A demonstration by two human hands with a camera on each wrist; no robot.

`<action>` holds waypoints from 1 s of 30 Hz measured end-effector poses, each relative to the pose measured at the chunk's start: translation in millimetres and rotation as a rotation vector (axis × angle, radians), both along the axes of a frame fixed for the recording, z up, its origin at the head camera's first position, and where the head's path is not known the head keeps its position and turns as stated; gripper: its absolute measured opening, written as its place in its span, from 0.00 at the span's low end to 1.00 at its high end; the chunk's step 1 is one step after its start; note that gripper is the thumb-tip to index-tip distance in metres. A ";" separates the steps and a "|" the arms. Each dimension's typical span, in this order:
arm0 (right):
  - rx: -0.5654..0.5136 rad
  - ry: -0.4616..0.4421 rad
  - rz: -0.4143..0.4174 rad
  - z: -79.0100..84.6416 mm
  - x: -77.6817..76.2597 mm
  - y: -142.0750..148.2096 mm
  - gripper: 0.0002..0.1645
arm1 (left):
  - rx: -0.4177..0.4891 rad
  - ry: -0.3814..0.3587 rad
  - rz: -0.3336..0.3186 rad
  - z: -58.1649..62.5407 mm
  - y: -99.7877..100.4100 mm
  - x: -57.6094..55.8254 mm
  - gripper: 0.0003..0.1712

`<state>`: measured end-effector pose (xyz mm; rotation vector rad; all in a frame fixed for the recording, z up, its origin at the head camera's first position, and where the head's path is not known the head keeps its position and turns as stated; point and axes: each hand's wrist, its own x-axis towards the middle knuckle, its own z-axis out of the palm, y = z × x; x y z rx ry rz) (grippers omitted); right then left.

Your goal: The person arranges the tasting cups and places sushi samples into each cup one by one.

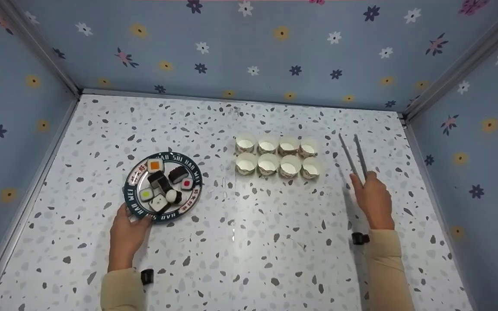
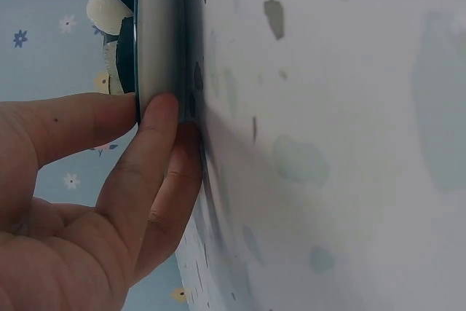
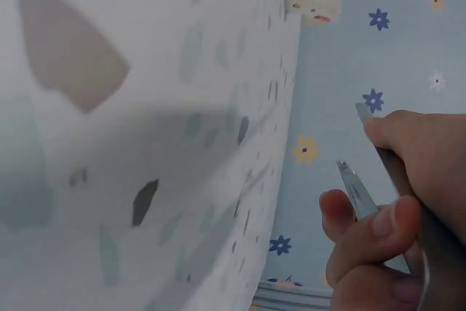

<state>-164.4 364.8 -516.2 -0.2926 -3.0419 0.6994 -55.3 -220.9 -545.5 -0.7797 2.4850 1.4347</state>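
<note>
Sushi pieces (image 1: 158, 180) sit on a plate (image 1: 130, 192) toward the left edge of the surface (image 1: 231, 268), left hand (image 1: 127, 234) pinching the plate's rim and right hand (image 1: 375, 201) gripping tongs (image 1: 360, 155), and they're probably light and kinda squishy, so grab 'em gently by the sides.

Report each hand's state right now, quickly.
Left hand: holding the plate by its edge, thumb and fingers pinching it.
Right hand: holding the metal tongs, whose tips stand apart.
</note>
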 end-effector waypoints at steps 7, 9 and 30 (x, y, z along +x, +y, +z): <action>0.022 0.104 0.157 6.8 11.4 -46.0 0.39 | 0.005 -0.011 -0.002 -0.6 0.5 -0.4 0.49; 0.029 0.149 0.230 7.9 15.9 -61.0 0.34 | 0.011 -0.013 0.000 -1.0 0.2 -1.0 0.49; 0.179 0.178 0.736 0.1 47.2 -185.5 0.29 | 0.010 0.012 0.014 -1.8 1.2 -0.6 0.48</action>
